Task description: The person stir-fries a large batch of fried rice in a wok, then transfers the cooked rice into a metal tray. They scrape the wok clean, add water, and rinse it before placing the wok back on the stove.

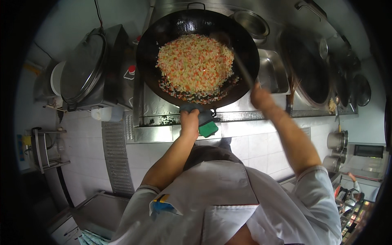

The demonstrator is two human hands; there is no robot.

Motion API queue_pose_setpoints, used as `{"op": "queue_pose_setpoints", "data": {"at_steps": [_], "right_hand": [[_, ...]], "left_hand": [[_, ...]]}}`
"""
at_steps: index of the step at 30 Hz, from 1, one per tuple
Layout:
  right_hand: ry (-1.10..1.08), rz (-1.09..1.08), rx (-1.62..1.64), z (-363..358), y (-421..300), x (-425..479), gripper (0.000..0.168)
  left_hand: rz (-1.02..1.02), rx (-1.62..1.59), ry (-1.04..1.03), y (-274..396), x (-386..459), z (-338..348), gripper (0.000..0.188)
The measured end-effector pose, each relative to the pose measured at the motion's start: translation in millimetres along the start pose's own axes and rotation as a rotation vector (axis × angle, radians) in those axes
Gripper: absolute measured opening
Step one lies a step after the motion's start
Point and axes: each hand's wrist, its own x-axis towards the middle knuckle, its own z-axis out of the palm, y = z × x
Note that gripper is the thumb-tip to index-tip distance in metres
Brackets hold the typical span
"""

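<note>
A large black wok [245, 82] sits before me on the steel range. Fried rice [196, 64] with orange and green bits is heaped in its middle, and looser grains lie along the near side. My left hand [190, 124] grips the wok's near rim through a dark cloth [191, 107]. A green pad [209, 129] hangs beside that wrist. In my right hand [261, 97] is the long handle of a wok ladle or spatula [243, 69]. Its head, blurred and partly lost in steam, rests at the far right of the rice.
Right of the wok stand a steel pan [272, 73], a round metal pot [251, 24], a bamboo brush [293, 92] and a second large wok [306, 67]. A lidded steel cooker [82, 67] is at left. Another person [352, 196] appears far off at lower right.
</note>
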Motion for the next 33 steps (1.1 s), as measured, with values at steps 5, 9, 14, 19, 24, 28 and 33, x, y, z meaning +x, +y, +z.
{"op": "queue_pose_setpoints", "data": {"at_steps": [5,9,14,19,24,28,33], "right_hand": [[-0.619,0.178,1.099,2,-96,-108,0.020],[-0.964,0.367,1.860,-39,-79,-106,0.015],[-0.935,0.267,1.782,-56,-62,-119,0.015],[-0.874,0.189,1.740,-77,-46,-121,0.016],[-0.865,0.182,1.823,-103,-5,-113,0.018],[-0.916,0.096,1.951,-120,50,-114,0.018],[-0.795,0.020,2.007,-143,129,-128,0.021]], "left_hand": [[0.057,0.088,0.002,-15,37,-26,0.018],[-0.027,-0.026,-0.040,29,-6,-19,0.023],[0.032,-0.020,0.003,34,-36,-4,0.024],[-0.048,-0.056,0.063,22,-22,2,0.027],[0.060,-0.017,0.096,11,-27,12,0.027],[0.065,-0.024,0.009,7,-17,0,0.026],[0.073,0.010,0.010,3,-7,-18,0.025]]}}
